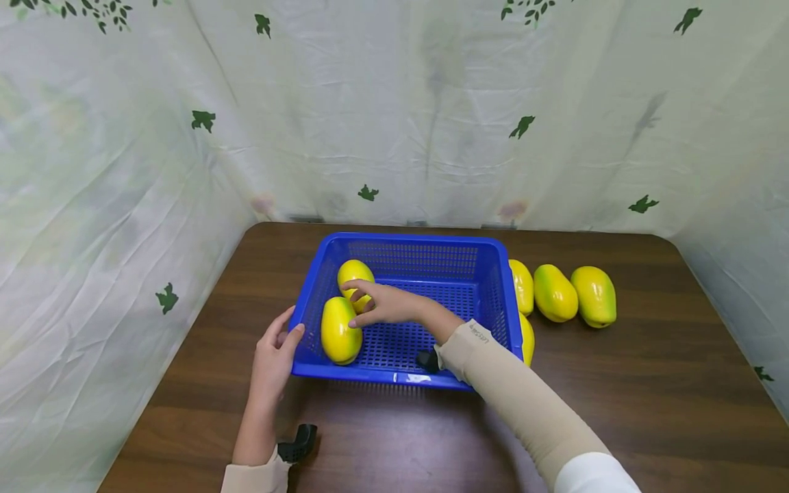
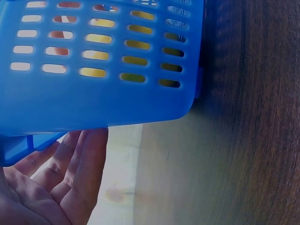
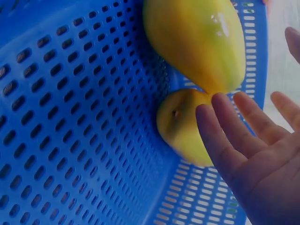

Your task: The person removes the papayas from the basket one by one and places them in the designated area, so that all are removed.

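A blue plastic basket [image 1: 419,376] with slotted walls stands on the table. My left hand [image 1: 277,349] holds its left rim, thumb at the top edge and fingers along the outside under the lip [image 2: 28,147]. Inside, at the left end, lie two glossy yellow mango-like fruits with a green tinge: a nearer one [image 1: 337,335] and a farther one [image 1: 354,272]. My right hand [image 1: 391,305] is over them with fingers spread and nothing gripped. In the right wrist view its fingertips overlap the small-scarred fruit [image 3: 187,136], just below the larger-looking fruit [image 3: 197,42].
Right of the basket lie more of these fruits: two [image 1: 556,293] [image 1: 594,296] side by side, and two partly hidden behind the basket's right wall [image 1: 520,287]. The brown table [image 1: 666,397] is backed by a pale hanging sheet [image 1: 394,137]. A black wrist mount [image 1: 298,444] juts from the left sleeve.
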Demonstrator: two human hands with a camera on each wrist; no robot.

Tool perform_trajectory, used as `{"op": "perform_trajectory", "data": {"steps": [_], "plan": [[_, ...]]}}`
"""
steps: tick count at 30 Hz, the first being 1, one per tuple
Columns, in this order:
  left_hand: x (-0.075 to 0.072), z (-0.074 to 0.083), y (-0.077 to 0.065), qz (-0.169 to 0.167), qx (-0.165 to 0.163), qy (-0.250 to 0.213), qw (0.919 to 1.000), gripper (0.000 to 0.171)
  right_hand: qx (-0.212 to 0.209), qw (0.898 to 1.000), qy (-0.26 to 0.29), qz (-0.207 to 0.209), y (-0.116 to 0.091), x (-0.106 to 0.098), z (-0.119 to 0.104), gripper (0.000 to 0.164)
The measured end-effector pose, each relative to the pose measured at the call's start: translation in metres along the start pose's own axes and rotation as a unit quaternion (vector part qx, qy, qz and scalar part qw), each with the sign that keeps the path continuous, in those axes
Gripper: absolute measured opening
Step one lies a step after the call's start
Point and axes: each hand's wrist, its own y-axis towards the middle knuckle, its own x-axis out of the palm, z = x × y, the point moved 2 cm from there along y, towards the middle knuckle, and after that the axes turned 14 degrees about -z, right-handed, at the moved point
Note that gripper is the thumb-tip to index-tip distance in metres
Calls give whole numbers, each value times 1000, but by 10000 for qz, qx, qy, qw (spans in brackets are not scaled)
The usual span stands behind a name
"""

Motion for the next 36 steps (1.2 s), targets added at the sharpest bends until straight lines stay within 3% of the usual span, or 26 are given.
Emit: {"op": "perform_trajectory", "data": {"steps": [11,17,25,36], "plan": [[0,0,1,128,110,-83,9998,45,390,9969,-655,-193,13,2,7,71],[0,0,1,124,43,-100,9999,45,781,9946,-521,-443,14,6,6,74],[0,0,1,26,36,-52,10000,50,717,9889,-1116,-676,22,11,0,75],[0,-1,1,70,47,-98,9999,47,998,9860,-1085,-778,24,14,2,84]]}}
